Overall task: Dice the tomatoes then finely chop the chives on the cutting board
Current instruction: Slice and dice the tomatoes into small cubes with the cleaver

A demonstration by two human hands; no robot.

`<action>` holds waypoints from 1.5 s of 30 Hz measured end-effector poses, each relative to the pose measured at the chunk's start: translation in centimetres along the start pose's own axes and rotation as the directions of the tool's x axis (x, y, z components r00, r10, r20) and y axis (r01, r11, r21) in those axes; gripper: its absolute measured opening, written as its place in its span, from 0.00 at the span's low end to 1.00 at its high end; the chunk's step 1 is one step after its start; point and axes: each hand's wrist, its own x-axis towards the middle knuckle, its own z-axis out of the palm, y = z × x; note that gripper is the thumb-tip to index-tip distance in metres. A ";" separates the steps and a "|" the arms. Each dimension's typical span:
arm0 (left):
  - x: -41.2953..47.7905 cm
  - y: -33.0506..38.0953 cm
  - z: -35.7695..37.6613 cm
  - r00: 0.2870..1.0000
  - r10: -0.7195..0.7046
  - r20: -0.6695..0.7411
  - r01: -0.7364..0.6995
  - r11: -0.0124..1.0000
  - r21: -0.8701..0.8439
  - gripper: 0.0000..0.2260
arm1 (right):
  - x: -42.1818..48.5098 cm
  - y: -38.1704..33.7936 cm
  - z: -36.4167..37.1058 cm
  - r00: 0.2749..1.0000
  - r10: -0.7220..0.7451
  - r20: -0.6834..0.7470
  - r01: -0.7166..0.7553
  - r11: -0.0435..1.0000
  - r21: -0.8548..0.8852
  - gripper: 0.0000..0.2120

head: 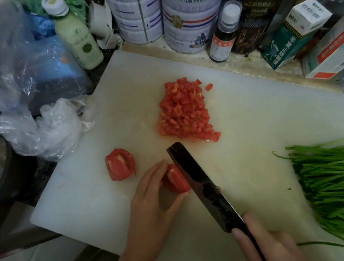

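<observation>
A white cutting board (pixel 254 122) lay at an angle on the counter. The left hand (pixel 152 200) held a tomato wedge (pixel 175 180) near the board's front middle. Its fingers lay close together along the wedge's far side and its thumb pressed the near side, so the piece was pinched between them. The right hand (pixel 266 248) gripped the handle of a dark knife (pixel 201 184), its fingers curled round the handle just behind the blade. The blade stood edge-down right against the wedge's right side; whether it had entered the flesh could not be told. A second tomato chunk (pixel 120 164) sat loose on the board, just left of the held wedge and apart from it. A heap of diced tomato (pixel 184 111) lay at the board's middle, beyond the knife tip. A bunch of uncut chives (pixel 339 181) lay along the board's right end, well apart from the tomato. Crumpled plastic bags (pixel 41 132) touched the board's left edge, and tins (pixel 191 9), bottles (pixel 76 35) and boxes (pixel 337 47) stood behind it.
</observation>
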 end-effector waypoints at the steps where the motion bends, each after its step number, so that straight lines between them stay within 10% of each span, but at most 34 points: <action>1: 0.0 0.1 0.0 1.000 0.015 -0.017 -0.015 1.000 -0.010 0.27 | 0.2 0.0 -0.2 1.000 -0.007 0.003 0.007 1.000 -0.002 0.17; 12: 0.2 -0.1 0.3 0.996 0.048 -0.076 -0.049 0.999 -0.019 0.25 | 0.9 -1.4 -1.7 0.993 -0.119 0.010 0.120 0.983 -0.137 0.19; 20: 0.2 -0.6 0.7 0.998 0.025 -0.060 -0.028 0.998 -0.051 0.23 | 3.8 -2.5 0.6 0.914 0.047 0.402 0.065 0.964 -0.260 0.15; 25: 0.2 -0.6 1.0 0.997 -0.003 -0.082 -0.002 0.998 -0.060 0.23 | 7.2 -4.1 1.3 0.932 -0.100 0.349 0.147 0.983 -0.112 0.02; 35: 0.1 -0.4 0.8 0.990 -0.105 -0.093 0.094 0.989 -0.116 0.23 | 1.8 -1.4 -0.1 0.908 0.114 0.403 -0.051 0.985 -0.166 0.26; 39: 0.1 -0.5 0.6 0.996 -0.060 -0.072 0.050 0.990 -0.133 0.22 | 4.0 -1.6 -1.4 0.979 -0.074 0.190 0.061 0.995 0.076 0.10; 45: 0.0 -1.1 0.2 0.997 -0.059 -0.043 0.052 0.988 -0.148 0.24 | 4.1 -1.4 -2.8 0.960 -0.113 0.256 0.068 0.982 0.179 0.13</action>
